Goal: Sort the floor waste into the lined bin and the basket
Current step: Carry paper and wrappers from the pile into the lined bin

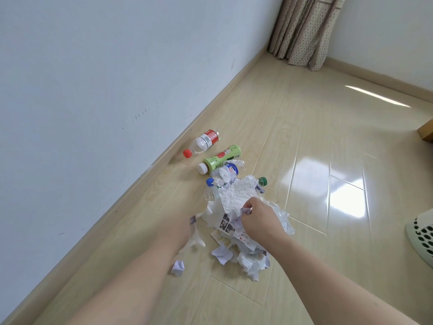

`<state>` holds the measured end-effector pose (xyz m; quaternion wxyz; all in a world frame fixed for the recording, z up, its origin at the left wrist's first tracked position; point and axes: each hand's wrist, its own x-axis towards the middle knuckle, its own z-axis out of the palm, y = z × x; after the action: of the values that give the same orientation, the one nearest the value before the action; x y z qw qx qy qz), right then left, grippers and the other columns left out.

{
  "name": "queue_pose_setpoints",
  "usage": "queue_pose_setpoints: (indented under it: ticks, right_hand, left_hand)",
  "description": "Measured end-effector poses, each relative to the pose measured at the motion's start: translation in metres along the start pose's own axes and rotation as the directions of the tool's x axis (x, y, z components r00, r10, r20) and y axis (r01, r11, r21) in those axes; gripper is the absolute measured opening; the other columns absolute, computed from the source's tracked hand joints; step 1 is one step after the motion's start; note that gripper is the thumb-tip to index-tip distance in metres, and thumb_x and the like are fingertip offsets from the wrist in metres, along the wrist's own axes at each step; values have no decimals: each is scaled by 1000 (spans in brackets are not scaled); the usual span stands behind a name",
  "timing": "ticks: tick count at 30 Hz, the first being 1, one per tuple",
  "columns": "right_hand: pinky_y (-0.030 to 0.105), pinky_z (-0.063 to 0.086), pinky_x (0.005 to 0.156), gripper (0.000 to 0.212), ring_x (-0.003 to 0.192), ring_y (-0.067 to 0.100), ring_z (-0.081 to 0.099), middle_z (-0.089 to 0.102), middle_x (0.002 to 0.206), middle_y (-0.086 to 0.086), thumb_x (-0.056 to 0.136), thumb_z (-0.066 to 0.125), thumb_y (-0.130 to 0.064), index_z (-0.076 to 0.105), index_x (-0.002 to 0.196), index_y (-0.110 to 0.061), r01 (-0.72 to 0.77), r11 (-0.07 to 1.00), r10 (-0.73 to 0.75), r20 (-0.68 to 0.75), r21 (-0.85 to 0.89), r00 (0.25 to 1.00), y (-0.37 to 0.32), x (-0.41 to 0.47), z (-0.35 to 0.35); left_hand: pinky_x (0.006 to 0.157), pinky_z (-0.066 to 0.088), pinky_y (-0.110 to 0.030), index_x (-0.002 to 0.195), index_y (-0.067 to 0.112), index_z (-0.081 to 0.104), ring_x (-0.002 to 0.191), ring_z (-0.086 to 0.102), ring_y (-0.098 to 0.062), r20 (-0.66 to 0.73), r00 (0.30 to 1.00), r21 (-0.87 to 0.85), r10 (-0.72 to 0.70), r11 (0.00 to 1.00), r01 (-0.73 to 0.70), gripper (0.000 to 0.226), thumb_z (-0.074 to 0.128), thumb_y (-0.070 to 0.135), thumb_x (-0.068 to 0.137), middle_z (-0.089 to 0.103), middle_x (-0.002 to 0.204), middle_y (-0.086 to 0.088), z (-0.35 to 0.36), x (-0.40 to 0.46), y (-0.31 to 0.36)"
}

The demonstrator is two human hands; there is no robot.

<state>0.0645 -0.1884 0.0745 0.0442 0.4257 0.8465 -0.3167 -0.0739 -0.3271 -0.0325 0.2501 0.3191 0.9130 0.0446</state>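
Floor waste lies in one heap on the pale wooden floor, near the wall on the left, with the paper at its near end and the bottles trailing away far and left. The right hand is on top of the heap, its fingers curled round a crumpled white paper towel and a few paper scraps; the towel stands up on the far side of the fingers. The left hand reaches the heap's left edge, but its fingers are blurred and I cannot tell whether they grip anything. Counted: five bottles show, a clear one with a red cap and a green one with a white cap lying apart, long axes running near-left to far-right, and three half buried. One perforated basket sits at the right edge, nearer the right hand; the lined bin is not in view
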Motion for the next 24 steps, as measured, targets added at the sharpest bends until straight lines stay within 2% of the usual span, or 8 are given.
queue_pose_setpoints:
  ticks: [4, 8, 11, 14, 17, 19, 22, 24]
  right_hand:
    - [22, 36, 53, 14, 69, 10, 47, 55, 89, -1, 94, 37, -11, 50, 96, -15, 7, 1000, -7, -10, 27, 1000, -1, -6, -9]
    - [20, 33, 51, 13, 66, 11, 44, 52, 83, -1, 91, 39, -9, 51, 94, -12, 8, 995, -1, -67, 96, 998, 2, -26, -38]
    - [23, 33, 53, 16, 72, 19, 45, 51, 80, 0, 87, 45, -11, 55, 98, -7, 8, 990, 12, -135, 144, 991, 16, -50, -74]
    - [25, 37, 53, 18, 69, 20, 47, 54, 76, 0, 85, 46, -13, 57, 98, -6, -2, 976, 46, -199, 217, 979, 44, -77, -117]
    - [27, 41, 59, 16, 71, 21, 51, 60, 84, 3, 85, 46, -13, 58, 95, -9, -19, 963, 90, -254, 269, 963, 86, -97, -155]
    - [27, 42, 60, 15, 70, 21, 54, 61, 83, 3, 84, 45, -13, 57, 93, -11, -31, 953, 117, -271, 303, 955, 116, -111, -174]
    - [25, 40, 57, 16, 66, 19, 53, 62, 76, -1, 83, 42, -10, 56, 90, -13, -75, 945, 157, -236, 320, 959, 153, -127, -191]
    - [25, 40, 58, 19, 66, 20, 54, 63, 75, 3, 81, 40, -7, 57, 89, -13, -117, 951, 172, -173, 286, 970, 171, -132, -204]
  left_hand:
    - [58, 37, -29, 75, 12, 48, 70, 54, -24, -75, 976, -358, -206, 919, 167, 18, 41, 13, 92, 58, 79, -6, -19, -4, -13]
    - [58, 42, -31, 85, 5, 52, 60, 55, -25, -61, 979, -605, -192, 788, 117, 15, 39, 6, 78, 69, 83, -16, -51, -19, 12]
    - [55, 38, -28, 78, 11, 46, 56, 52, -25, -38, 996, -423, -77, 904, 54, 8, 39, 9, 74, 64, 77, -13, -78, -39, 47]
    - [48, 33, -21, 74, 8, 42, 46, 46, -24, 112, 992, -223, -62, 971, 86, 12, 35, 0, 80, 51, 66, -14, -108, -59, 87]
    - [44, 32, -19, 101, 4, 46, 42, 40, -20, 225, 972, -188, -63, 976, 106, 33, 21, -6, 83, 50, 68, -16, -140, -72, 124]
    - [42, 42, -21, 102, 1, 49, 41, 51, -22, 269, 963, -90, 17, 996, 8, 28, 25, -5, 88, 61, 69, -17, -159, -89, 156]
    - [50, 53, -28, 99, 4, 51, 47, 61, -24, 204, 966, -59, 158, 987, -149, 20, 33, 1, 90, 71, 71, -11, -174, -123, 206]
    - [50, 50, -27, 96, 6, 53, 48, 57, -22, 117, 966, -18, 230, 973, -229, 23, 34, 0, 85, 70, 73, -11, -174, -142, 241]
